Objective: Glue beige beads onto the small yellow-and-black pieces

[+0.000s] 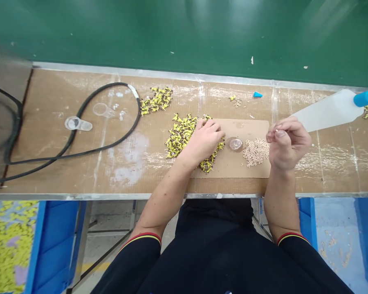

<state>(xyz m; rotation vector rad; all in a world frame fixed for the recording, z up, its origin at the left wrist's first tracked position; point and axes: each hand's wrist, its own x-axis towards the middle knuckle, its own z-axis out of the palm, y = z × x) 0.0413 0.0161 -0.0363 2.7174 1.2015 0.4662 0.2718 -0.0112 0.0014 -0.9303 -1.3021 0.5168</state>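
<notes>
black rubber cable (110, 85) beside two clear plastic pieces (78, 123), blue bin (58, 237) under the workbench (43, 94)

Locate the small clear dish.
In the head view, the small clear dish sits on the cardboard sheet, between the left hand on the yellow pieces and the beige pieces beside the right hand.

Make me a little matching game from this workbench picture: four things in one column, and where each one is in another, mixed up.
Things:
1. Black cable
2. Pale little pieces
3. Blue cap
4. Left hand

Places:
A. On the cardboard, right of the clear dish
B. On the yellow pieces
C. Looped across the bench's left side
D. On the end of the white bottle

Pairs: 1-C, 2-A, 3-D, 4-B
</notes>
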